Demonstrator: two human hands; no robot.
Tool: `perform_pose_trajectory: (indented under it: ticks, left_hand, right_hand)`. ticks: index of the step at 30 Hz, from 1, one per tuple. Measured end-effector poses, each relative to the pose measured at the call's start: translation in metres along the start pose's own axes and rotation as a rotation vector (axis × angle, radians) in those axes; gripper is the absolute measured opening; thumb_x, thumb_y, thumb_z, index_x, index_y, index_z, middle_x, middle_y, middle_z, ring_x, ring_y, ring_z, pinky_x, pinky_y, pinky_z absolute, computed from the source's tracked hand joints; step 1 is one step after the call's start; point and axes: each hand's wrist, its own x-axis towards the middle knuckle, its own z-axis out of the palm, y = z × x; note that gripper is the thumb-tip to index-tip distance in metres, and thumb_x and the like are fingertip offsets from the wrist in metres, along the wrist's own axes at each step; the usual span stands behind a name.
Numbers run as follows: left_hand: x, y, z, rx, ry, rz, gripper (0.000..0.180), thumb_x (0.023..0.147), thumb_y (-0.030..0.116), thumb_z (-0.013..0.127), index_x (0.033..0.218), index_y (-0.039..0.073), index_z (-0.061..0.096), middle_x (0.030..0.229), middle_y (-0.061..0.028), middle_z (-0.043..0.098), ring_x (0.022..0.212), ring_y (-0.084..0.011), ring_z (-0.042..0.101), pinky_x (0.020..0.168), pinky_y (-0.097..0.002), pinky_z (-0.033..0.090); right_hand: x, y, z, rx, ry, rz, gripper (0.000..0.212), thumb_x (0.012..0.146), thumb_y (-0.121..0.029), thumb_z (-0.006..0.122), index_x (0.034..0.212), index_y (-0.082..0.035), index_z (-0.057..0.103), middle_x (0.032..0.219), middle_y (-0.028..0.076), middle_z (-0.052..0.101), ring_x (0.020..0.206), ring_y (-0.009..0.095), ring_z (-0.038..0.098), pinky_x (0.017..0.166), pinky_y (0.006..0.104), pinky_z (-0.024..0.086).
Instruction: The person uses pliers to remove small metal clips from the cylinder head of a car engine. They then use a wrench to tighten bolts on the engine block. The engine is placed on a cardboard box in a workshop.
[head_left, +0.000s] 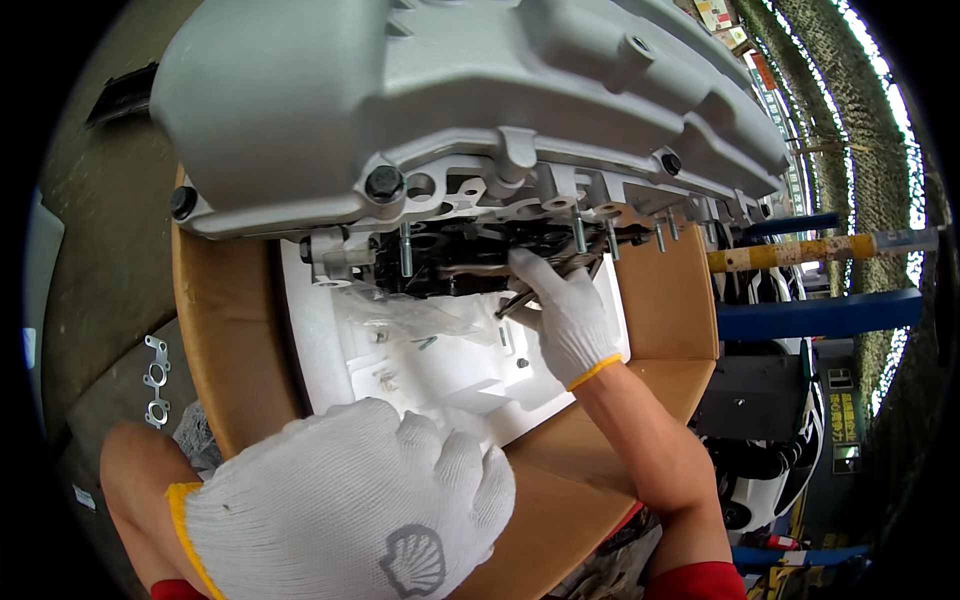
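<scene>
A large grey metal engine part (pixel 480 90) with black bolts along its edge fills the top of the head view. Several threaded studs (pixel 406 250) point down from its lower flange. My right hand (pixel 568 308), in a white knit glove with a yellow cuff, reaches beneath that flange by dark metal parts (pixel 460 260). Its fingers are closed round a thin dark metal rod (pixel 515 303), whose far end is hidden. Close to the camera, my left hand (pixel 345 500) wears a matching glove. Its fingers curl in, and whatever they may hold is hidden.
An opened cardboard box (pixel 235 340) with a white foam liner (pixel 325 330) surrounds the work. Clear plastic film (pixel 410 312) lies inside. A metal gasket (pixel 156 380) rests on the floor at left. Blue (pixel 820 315) and yellow bars (pixel 790 252) stand at right, with a white car (pixel 765 490) beyond.
</scene>
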Motion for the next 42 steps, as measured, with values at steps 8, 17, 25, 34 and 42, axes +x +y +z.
perform_pose_trajectory:
  ticks: [8, 17, 25, 34, 42]
  left_hand:
    - [-0.002, -0.004, 0.004, 0.021, 0.023, 0.044, 0.05, 0.089, 0.056, 0.077, 0.105, 0.009, 0.073, 0.084, -0.0002, 0.065, 0.073, -0.018, 0.069, 0.062, -0.0375, 0.054]
    - [0.003, -0.001, 0.009, -0.014, -0.065, -0.062, 0.046, 0.091, 0.055, 0.077, 0.106, 0.011, 0.071, 0.082, -0.0019, 0.07, 0.072, -0.0239, 0.072, 0.067, -0.0399, 0.057]
    - [0.024, 0.017, -0.008, -0.017, -0.082, -0.33, 0.037, 0.095, 0.042, 0.079, 0.116, 0.012, 0.075, 0.098, -0.0096, 0.079, 0.088, -0.0345, 0.076, 0.076, -0.0447, 0.059]
    - [0.105, 0.039, 0.015, -0.792, 0.218, -0.916, 0.047, 0.118, 0.041, 0.051, 0.135, 0.002, 0.071, 0.115, -0.0139, 0.079, 0.103, -0.0246, 0.077, 0.095, -0.0383, 0.061]
    - [0.207, -0.028, 0.063, -1.344, 0.502, -0.92, 0.061, 0.12, 0.052, 0.039, 0.124, -0.001, 0.069, 0.096, -0.013, 0.076, 0.105, -0.0319, 0.076, 0.103, -0.0456, 0.059]
  right_hand:
    - [-0.014, 0.014, 0.015, 0.04, -0.181, 0.217, 0.038, 0.093, -0.008, 0.077, 0.118, 0.0, 0.049, 0.085, 0.012, 0.066, 0.065, 0.022, 0.067, 0.059, 0.0356, 0.058]
    - [-0.035, -0.016, -0.019, -0.625, -0.611, -0.023, 0.033, 0.09, -0.008, 0.082, 0.109, -0.002, 0.055, 0.089, 0.003, 0.061, 0.078, 0.013, 0.063, 0.073, 0.0311, 0.057]
    - [-0.04, -0.047, -0.163, -1.283, -0.637, -0.655, 0.03, 0.092, -0.022, 0.071, 0.109, -0.006, 0.052, 0.092, 0.017, 0.071, 0.084, 0.041, 0.073, 0.075, 0.0519, 0.057]
    - [-0.049, -0.034, -0.257, -1.133, -0.322, -0.921, 0.019, 0.094, -0.02, 0.072, 0.103, -0.009, 0.06, 0.096, 0.014, 0.07, 0.082, 0.039, 0.073, 0.074, 0.049, 0.058]
    - [-0.039, 0.022, -0.331, -1.02, -0.045, -0.76, 0.023, 0.087, -0.013, 0.079, 0.101, -0.007, 0.062, 0.099, 0.017, 0.065, 0.091, 0.043, 0.068, 0.08, 0.0529, 0.054]
